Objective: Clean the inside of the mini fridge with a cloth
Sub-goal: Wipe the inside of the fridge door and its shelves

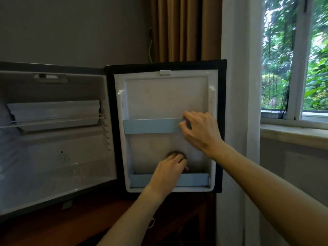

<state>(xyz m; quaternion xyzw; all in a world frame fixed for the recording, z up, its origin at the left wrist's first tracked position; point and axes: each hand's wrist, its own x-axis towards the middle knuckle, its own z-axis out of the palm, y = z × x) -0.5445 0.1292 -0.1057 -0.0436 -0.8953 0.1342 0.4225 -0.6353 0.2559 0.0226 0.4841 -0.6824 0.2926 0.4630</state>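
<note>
Pressing a dark cloth [177, 154] against the inner panel of the open fridge door [166, 96], our left hand [169, 170] holds it with curled fingers just above the lower blue door rail [193, 180]. Our right hand [199, 129] grips the right end of the upper blue door rail [150, 126], fingers hooked over its top edge. To the left, the mini fridge [53, 139] stands open on a wooden worktop [92, 215], a wire shelf [53, 121] inside. A window [294, 59] lies at the right.
</note>
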